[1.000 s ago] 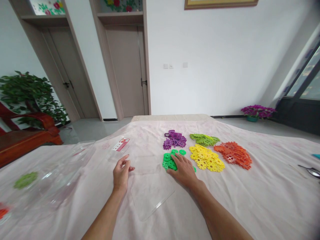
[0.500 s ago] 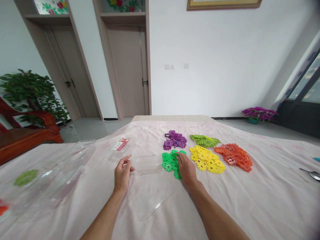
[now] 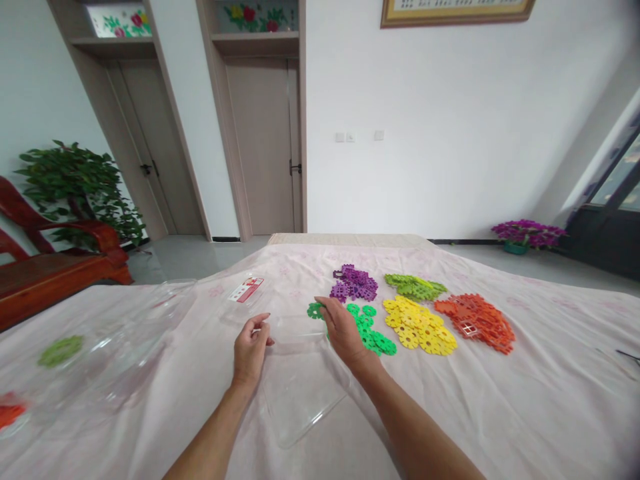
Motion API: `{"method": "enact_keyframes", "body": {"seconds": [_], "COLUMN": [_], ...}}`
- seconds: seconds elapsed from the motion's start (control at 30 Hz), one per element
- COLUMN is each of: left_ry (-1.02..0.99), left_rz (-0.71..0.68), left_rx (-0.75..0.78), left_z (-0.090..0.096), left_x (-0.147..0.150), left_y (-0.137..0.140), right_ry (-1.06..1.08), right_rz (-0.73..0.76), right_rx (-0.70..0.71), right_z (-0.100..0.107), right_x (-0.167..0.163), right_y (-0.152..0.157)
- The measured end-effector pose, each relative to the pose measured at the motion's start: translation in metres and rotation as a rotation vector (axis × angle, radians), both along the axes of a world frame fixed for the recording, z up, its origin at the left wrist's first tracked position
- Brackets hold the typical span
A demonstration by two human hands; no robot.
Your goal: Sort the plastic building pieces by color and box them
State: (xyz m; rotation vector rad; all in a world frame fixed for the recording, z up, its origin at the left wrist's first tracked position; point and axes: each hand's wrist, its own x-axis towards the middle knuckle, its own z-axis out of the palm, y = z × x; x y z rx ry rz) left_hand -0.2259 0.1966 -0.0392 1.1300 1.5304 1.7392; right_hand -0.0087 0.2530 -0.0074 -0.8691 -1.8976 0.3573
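Note:
My right hand (image 3: 343,330) is closed on a green snowflake-shaped plastic piece (image 3: 315,310), held at the right rim of a clear plastic box (image 3: 295,330). My left hand (image 3: 253,347) has its fingers curled at the left side of that box and appears to grip its edge. Just right of my right hand lies a spread of green pieces (image 3: 369,328). The clear lid (image 3: 305,400) lies flat on the cloth in front of the box.
Purple pieces (image 3: 357,283), lime pieces (image 3: 415,287), yellow pieces (image 3: 420,325) and orange pieces (image 3: 477,321) lie in heaps. Clear containers (image 3: 115,353) stand at the left, with a lime piece (image 3: 61,351) inside. A labelled clear container (image 3: 246,291) lies behind my left hand.
My right hand has moved left from the green heap to the clear box, carrying a green piece. The green pieces left behind are more spread out. My left hand stays at the box.

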Motion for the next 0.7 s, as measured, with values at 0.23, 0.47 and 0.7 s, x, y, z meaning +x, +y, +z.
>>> {"method": "enact_keyframes", "body": {"seconds": [0.23, 0.47, 0.7], "left_ry": [-0.014, 0.008, -0.004], "left_rz": [-0.010, -0.020, -0.007], "left_rx": [-0.007, -0.003, -0.010], "left_z": [-0.002, -0.007, -0.006], "left_x": [-0.001, -0.002, -0.001], "left_y": [0.002, 0.003, 0.003], "right_ry": [-0.045, -0.456, -0.635], "right_rz": [-0.164, -0.615, -0.557], "right_rx": [0.003, -0.249, -0.328], "right_z": [-0.012, -0.035, -0.033], "right_x": [0.027, 0.083, 0.078], "right_y": [0.016, 0.040, 0.037]}}
